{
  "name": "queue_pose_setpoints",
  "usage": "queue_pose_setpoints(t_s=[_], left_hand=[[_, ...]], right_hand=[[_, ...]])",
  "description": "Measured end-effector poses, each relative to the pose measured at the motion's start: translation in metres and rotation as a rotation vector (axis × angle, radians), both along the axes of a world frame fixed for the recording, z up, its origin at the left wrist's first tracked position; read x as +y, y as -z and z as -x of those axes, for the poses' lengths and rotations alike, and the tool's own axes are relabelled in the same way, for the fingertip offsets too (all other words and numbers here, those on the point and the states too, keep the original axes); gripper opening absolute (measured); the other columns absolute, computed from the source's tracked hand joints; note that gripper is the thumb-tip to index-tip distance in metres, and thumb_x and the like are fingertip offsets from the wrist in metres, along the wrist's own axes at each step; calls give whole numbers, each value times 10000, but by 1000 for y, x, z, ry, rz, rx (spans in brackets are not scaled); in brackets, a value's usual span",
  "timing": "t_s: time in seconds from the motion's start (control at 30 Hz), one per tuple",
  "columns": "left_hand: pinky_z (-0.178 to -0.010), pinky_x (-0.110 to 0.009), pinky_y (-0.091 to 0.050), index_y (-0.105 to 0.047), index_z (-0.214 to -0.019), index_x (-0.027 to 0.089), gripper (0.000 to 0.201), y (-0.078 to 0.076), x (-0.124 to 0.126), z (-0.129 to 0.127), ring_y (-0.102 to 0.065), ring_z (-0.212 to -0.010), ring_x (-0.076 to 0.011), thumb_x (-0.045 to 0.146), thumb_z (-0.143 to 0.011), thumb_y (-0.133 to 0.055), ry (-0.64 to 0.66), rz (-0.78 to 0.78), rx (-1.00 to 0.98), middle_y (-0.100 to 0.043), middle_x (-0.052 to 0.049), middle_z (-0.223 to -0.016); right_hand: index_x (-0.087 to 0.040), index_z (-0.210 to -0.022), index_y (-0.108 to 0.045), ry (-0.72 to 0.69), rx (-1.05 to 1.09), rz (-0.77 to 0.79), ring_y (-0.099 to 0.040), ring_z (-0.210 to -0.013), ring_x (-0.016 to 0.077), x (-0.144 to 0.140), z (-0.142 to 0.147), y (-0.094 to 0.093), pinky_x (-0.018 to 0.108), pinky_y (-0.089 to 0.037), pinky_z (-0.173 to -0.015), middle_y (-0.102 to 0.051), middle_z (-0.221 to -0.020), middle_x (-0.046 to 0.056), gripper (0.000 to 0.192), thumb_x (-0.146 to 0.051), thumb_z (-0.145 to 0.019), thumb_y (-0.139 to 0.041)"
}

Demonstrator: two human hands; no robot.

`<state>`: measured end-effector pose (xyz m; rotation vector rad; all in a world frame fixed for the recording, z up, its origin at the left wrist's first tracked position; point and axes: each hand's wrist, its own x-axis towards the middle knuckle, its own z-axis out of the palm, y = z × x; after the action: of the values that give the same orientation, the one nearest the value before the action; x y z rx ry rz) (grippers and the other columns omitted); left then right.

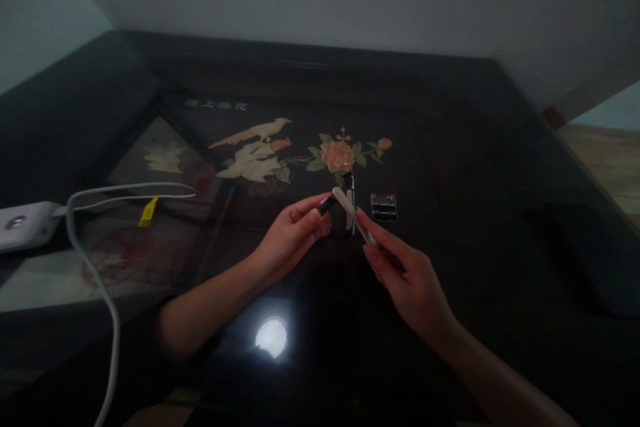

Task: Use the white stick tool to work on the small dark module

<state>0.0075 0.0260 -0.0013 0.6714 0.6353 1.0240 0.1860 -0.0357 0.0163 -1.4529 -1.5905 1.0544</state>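
Observation:
My left hand [299, 230] pinches a small black object [327, 203] between thumb and fingers; its kind is too dim to make out. In my right hand [407, 273] is a slim white stick [350, 207] with a rounded end, held between thumb and fingers. The stick's upper end meets or nearly meets the black object; I cannot tell if they touch. Just behind the stick, a thin white-edged shape shows, possibly a reflection in the glossy tabletop. A small clear case [384, 207] with dark compartments lies on the table beyond my right hand.
The dark glossy table [450, 147] bears a bird-and-flower picture. On the left are a white power strip or adapter [25, 223], a white cable [95, 267] and a yellow tag [149, 212]. A dark flat object [595, 253] lies at the right.

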Motion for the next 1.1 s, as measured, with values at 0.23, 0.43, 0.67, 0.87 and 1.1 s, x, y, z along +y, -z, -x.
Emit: queue_pose_setpoints(t_s=[0.23,0.43,0.67,0.87,1.1], left_hand=[[-637,-220,-401,-741,-974,132,514,0,0,1,-447,-591,-83,437,-583,-875,-5,11,7,-542,36,-598],[-657,-204,-431,-753,-980,145,498,0,1,0,-517,-639,-80,408,-578,-884,-8,26,-10,-645,2,-709],[-640,-198,-463,-754,-948,133,489,1,2,0,-554,-644,-97,406,-565,-888,-23,23,-8,-653,0,-681],[-660,-184,-458,-746,-965,131,531,0,1,1,-491,-604,-73,419,-545,-895,-13,46,-4,-577,34,-616],[-621,-199,-409,-733,-934,121,487,-1,1,0,-446,-581,-70,443,-595,-868,-9,12,19,-523,42,-587]], right_hand=[[-242,-1359,-566,-18,9,2,-613,-602,188,-3,1,1,320,-550,-546,-636,-643,15,434,-253,-931,-493],[-235,-1345,-579,-95,43,2,-588,-544,174,-8,5,-1,328,-560,-565,-582,-572,-10,434,-236,-918,-500],[-287,-1330,-586,-149,120,22,-694,-847,237,-10,8,-5,396,-596,-758,-692,-697,13,434,-209,-909,-516],[-275,-1349,-567,-80,62,-18,-693,-876,224,-1,3,0,406,-586,-804,-740,-963,42,435,-223,-923,-496],[-260,-1358,-560,2,73,32,-556,-588,139,2,-2,4,267,-502,-511,-668,-828,31,445,-270,-914,-522]])
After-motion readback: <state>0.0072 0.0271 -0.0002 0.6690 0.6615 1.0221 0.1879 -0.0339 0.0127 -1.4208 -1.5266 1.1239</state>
